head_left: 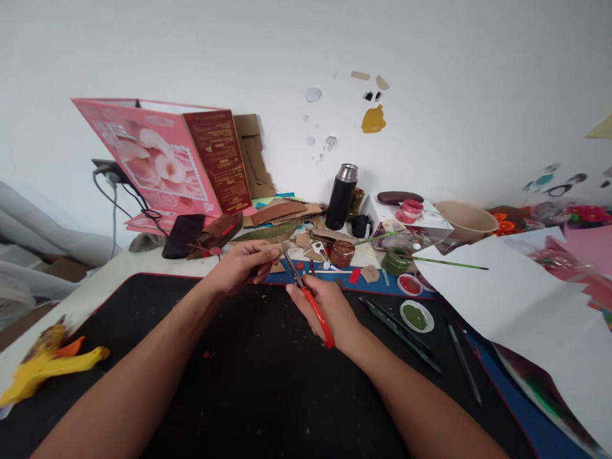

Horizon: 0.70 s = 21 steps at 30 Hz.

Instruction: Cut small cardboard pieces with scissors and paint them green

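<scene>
Left hand: here is the left hand above the far edge of the black rectangular desk mat, thumb and fingers pinched together; what sits between them is too small to make out.
Right hand: the right hand is curled around the handles of the metal scissors with orange-red plastic grips.
Scissors: out front between the hands, blades angled up toward the left fingertips; whether they touch, I cannot tell.
Paint corner: a white round lid carries green paint, right beside dark slim pens.
Back row: a black cylindrical flask with a silver top stands behind a reddish-brown glass jar.
Left flank: a yellow plastic tool with an orange trigger lies on the mat.
</scene>
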Tool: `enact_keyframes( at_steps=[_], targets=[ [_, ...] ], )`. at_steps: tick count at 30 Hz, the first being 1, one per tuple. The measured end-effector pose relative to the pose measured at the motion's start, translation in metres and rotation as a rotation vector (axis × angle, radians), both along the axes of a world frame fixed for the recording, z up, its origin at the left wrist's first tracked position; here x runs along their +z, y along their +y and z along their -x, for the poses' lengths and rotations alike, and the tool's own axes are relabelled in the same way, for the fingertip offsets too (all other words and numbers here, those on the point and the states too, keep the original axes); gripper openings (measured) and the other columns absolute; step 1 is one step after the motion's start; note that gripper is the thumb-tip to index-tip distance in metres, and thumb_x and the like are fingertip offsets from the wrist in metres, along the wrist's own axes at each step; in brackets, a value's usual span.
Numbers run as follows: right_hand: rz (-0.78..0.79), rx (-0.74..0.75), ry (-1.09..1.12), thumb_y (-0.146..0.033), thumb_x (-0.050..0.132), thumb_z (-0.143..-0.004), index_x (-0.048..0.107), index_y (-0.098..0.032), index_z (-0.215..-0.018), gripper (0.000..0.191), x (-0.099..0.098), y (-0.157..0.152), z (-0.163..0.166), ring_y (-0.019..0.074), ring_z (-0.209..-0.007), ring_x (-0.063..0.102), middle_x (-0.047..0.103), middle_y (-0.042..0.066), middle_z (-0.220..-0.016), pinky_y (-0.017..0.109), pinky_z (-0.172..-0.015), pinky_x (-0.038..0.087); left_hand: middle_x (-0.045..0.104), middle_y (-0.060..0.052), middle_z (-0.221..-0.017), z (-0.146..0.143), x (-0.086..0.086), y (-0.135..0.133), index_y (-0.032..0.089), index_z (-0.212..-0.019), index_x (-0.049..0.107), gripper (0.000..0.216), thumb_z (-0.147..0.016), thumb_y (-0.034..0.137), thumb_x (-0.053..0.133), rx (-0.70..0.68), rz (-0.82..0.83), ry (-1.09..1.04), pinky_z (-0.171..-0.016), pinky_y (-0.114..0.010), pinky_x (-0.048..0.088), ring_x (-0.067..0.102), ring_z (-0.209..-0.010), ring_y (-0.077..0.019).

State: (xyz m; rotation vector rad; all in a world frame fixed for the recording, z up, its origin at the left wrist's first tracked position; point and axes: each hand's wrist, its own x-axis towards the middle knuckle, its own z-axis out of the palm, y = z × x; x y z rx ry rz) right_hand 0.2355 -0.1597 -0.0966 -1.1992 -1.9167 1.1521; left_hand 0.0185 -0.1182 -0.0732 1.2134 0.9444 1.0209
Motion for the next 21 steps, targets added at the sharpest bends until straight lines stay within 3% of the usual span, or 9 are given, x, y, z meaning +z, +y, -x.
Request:
enact_keyframes(
  at_steps=[9,16,21],
  targets=[
    [-0.001,-0.021,0.006,-0.053,0.061,-0.099,0.043,-0.024,-0.073,0.043,0.0010,0.0002,0.0011,0.0119,-0.045,0.044,0.043,-0.006,-0.053,0.024,-0.043,0.030,0.048,0.005,-0.047,-0.0046,0.0008,-0.0017,0.016,-0.067,0.063,0.042,-0.081,0.050,0.084,0.030,-0.037,-0.005,-0.039,-0.020,0.026,0.039,-0.040,-0.0065],
    [-0.136,0.004,-0.036,-0.049,0.060,-0.100,0.043,-0.023,-0.069,0.044,0.0041,0.0033,-0.0007,0.0114,-0.053,0.042,0.049,-0.004,-0.058,0.026,-0.053,0.033,0.034,0.010,-0.045,-0.0016,0.0001,0.0024,0.016,-0.064,0.059,0.043,-0.077,0.047,0.086,0.038,0.015,-0.097,-0.037,-0.018,0.018,0.029,-0.036,-0.0037],
    [-0.037,0.024,0.003,-0.051,0.059,-0.101,0.047,-0.023,-0.074,0.041,0.0017,0.0019,-0.0010,0.0122,-0.049,0.047,0.049,-0.004,-0.056,0.025,-0.049,0.034,0.043,0.006,-0.046,0.0005,-0.0025,0.0025,0.015,-0.067,0.062,0.046,-0.078,0.052,0.086,0.028,0.027,-0.057,-0.038,-0.018,0.021,0.036,-0.038,-0.0058]
  ],
)
